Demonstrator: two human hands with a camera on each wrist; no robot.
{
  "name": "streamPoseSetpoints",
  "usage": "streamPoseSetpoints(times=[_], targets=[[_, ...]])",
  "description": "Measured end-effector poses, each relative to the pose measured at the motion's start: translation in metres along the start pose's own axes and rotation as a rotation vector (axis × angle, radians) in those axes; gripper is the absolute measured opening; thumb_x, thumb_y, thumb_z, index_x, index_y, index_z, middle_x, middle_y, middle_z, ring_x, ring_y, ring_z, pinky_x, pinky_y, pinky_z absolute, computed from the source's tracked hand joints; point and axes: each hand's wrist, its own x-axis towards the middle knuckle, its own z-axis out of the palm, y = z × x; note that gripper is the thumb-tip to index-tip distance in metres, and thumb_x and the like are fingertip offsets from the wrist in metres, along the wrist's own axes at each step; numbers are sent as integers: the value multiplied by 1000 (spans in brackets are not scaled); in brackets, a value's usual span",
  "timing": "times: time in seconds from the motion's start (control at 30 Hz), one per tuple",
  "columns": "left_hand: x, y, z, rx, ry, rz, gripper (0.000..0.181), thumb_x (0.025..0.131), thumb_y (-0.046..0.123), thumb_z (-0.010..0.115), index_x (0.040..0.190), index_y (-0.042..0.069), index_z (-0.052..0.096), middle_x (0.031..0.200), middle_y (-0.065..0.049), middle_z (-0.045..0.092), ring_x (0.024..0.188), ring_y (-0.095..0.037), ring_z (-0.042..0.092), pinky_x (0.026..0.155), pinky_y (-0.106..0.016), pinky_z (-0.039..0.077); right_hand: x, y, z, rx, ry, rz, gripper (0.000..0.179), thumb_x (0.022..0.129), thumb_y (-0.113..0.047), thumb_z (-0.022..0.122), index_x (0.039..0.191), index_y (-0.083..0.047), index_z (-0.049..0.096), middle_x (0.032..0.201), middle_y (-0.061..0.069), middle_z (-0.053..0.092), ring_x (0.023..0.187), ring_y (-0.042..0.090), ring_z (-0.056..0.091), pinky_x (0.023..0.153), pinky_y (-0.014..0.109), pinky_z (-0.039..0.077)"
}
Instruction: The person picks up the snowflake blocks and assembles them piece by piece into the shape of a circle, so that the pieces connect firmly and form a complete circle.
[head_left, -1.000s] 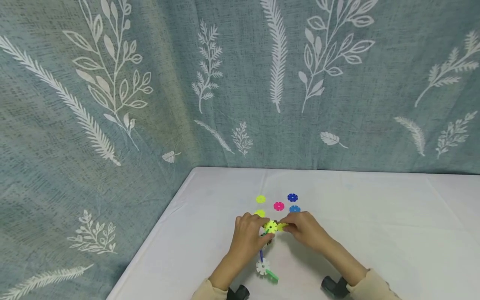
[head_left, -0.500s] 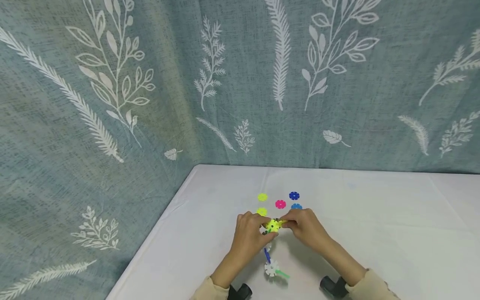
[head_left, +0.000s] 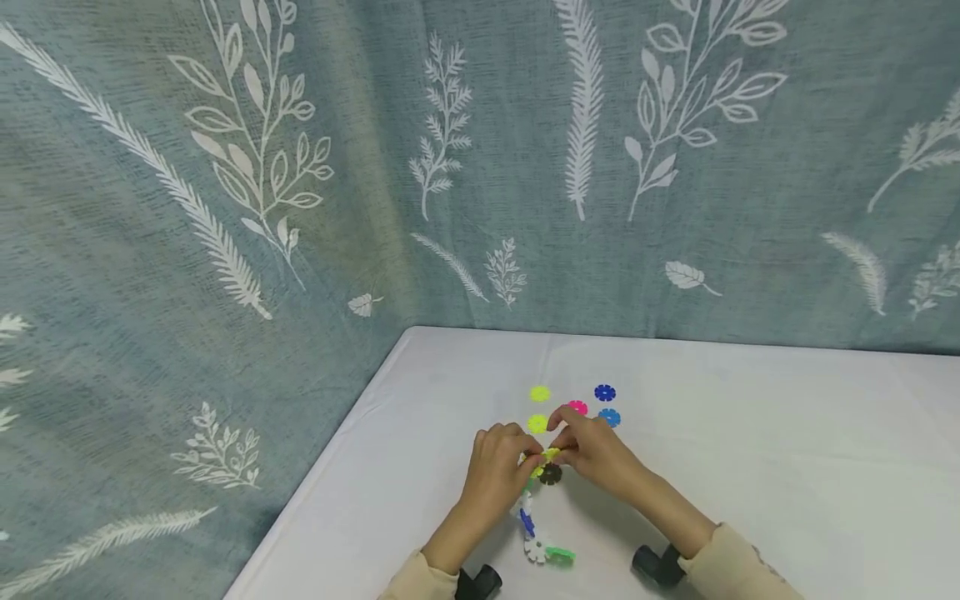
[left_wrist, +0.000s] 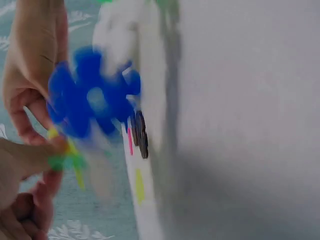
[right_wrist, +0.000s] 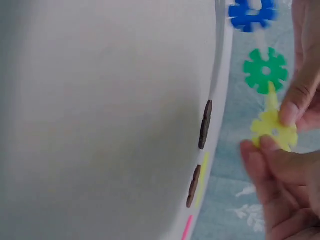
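At the head view's lower centre, we see the left hand (head_left: 497,467) and right hand (head_left: 596,454) pinching a yellow notched disc (right_wrist: 267,125) that ends a multicoloured chain (head_left: 527,523). A skewed push could spring a joint loose; blur hides how firmly the blue disc (left_wrist: 77,106) sits.

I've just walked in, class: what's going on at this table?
A person's left hand and right hand both pinch a yellow disc ending a chain of notched discs, including a green disc and blue disc. Beyond the hands on the white table lie two loose yellow discs, a pink disc, a dark blue disc and a lighter blue one.
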Motion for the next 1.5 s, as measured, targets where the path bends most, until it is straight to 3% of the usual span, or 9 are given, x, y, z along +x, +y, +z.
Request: streamPoseSetpoints(times=[0.2,0.33,0.43,0.6,0.73,0.9,1.13,1.23,1.5], targets=[[-3,-7,1,-3,9,-27,9,71,17,76,68,14,68,65,6,65,59,-6,47,60,-18,25,7,1,5,-158,-149,116,23,69,-3,76,92,-1,71,77,1,56,70,11,47,62,21,42],[-4,-9,2,-12,30,-40,11,71,16,77,67,13,67,64,5,64,58,-7,46,61,-20,26,7,1,7,-170,-203,146,20,66,-3,78,83,-4,69,77,-1,52,70,10,44,64,22,41],[-3,-9,2,-28,33,-46,11,71,14,76,67,13,66,63,5,64,59,-7,46,61,-21,26,4,2,4,-73,-160,204,15,72,-1,74,78,-6,61,74,-2,56,67,10,47,61,22,43],[-2,-9,3,-48,28,-39,10,71,12,76,68,12,67,65,4,65,61,-8,49,62,-22,27,0,7,-7,250,-10,392,5,82,-3,63,82,0,60,65,2,62,58,10,55,51,21,42],[-1,-8,3,-49,35,-30,8,71,13,76,69,13,68,65,5,66,62,-8,50,63,-22,27,-1,8,-13,433,12,474,13,84,-4,62,90,6,60,70,5,66,60,9,60,59,25,51],[1,-5,3,-64,44,-12,7,71,15,77,70,13,70,67,5,66,63,-7,49,64,-22,27,0,5,-17,433,0,437,12,83,-2,62,89,8,60,74,9,66,62,10,60,64,31,54],[1,1,13,-45,172,156,10,67,12,79,69,12,68,66,6,64,63,-9,49,65,-23,31,2,5,-30,306,-35,325,5,81,2,62,78,6,61,69,10,64,57,8,55,55,27,50],[2,4,15,-56,190,171,11,68,12,78,69,11,67,65,5,63,62,-8,48,66,-22,31,3,5,-29,320,-37,344,5,82,3,61,78,7,60,68,10,64,56,9,55,56,28,51],[9,5,13,-51,25,107,24,65,24,79,86,15,72,77,5,67,69,-9,49,65,-22,27,2,18,-22,368,-21,335,12,83,-3,64,87,7,60,66,10,65,55,8,58,54,28,52]])
